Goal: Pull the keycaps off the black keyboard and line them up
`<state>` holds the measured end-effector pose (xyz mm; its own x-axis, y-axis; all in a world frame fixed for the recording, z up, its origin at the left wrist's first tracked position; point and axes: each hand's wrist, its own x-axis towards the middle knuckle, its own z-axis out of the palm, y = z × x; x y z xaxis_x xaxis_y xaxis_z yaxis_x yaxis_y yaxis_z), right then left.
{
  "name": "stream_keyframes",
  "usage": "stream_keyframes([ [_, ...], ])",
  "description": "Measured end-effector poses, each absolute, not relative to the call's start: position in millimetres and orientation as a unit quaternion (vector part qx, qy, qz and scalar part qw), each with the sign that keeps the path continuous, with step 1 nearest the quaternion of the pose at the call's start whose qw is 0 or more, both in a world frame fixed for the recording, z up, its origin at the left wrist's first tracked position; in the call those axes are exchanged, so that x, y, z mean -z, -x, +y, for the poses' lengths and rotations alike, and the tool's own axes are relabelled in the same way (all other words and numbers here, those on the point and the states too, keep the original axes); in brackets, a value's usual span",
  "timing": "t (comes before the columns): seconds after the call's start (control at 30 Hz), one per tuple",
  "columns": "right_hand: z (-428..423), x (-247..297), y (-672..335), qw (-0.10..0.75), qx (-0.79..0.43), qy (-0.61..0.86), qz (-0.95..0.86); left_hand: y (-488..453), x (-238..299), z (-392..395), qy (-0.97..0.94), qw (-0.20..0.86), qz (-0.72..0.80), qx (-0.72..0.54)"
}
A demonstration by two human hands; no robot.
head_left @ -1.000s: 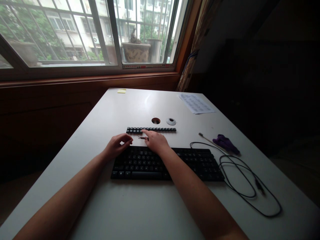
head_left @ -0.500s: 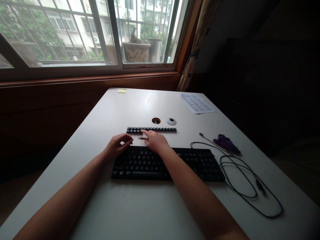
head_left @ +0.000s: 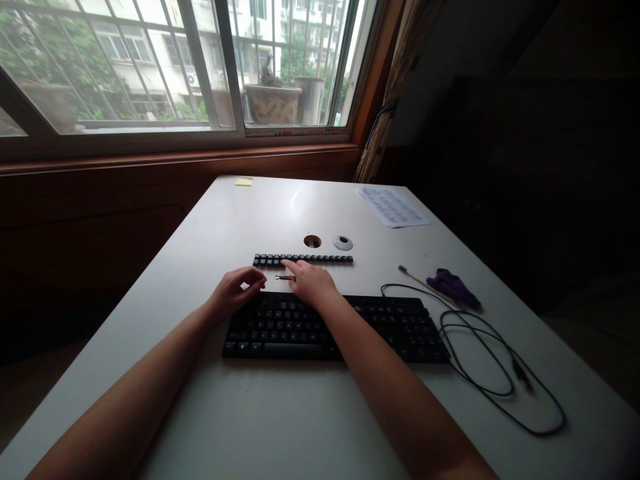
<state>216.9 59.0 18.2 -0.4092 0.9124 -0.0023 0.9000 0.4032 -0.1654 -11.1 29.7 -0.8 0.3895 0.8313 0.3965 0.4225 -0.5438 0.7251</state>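
A black keyboard (head_left: 295,327) lies across the white table under my wrists. Beyond it, loose black keycaps (head_left: 320,259) are lined up in two rows, the nearer one partly covered by my right hand (head_left: 313,283). That hand is closed on a small, dark reddish two-pronged tool (head_left: 285,277), prongs pointing left. Its index finger reaches out to the end of the nearer keycap row. My left hand (head_left: 237,288) rests at the keyboard's upper left corner, thumb and fingers curled together in a ring; whether anything is pinched there cannot be made out.
A black cable (head_left: 500,393) loops over the table on the right, near a purple cloth (head_left: 453,288) and a thin stick-like brush (head_left: 415,277). Behind the keycaps are a round table hole (head_left: 313,241) and its grey cover (head_left: 343,243). Printed papers (head_left: 394,207) and a yellow note (head_left: 244,181) lie farther back.
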Motion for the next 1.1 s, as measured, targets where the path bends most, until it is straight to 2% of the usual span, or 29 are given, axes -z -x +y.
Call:
stream_keyframes([
  [0.47, 56, -18, -219, 0.086, -0.065, 0.543, -0.833, 11, 2, 30, -0.786, 0.275, 0.396, -0.388],
  [0.87, 66, -10, -226, 0.334, -0.143, 0.501, -0.786, 11, -2, 28, -0.794, 0.259, 0.399, -0.379],
  [1.1, 70, -10, -228, 0.45, -0.225, 0.455, -0.735, 12, -4, 30, -0.813, 0.251, 0.379, -0.363],
])
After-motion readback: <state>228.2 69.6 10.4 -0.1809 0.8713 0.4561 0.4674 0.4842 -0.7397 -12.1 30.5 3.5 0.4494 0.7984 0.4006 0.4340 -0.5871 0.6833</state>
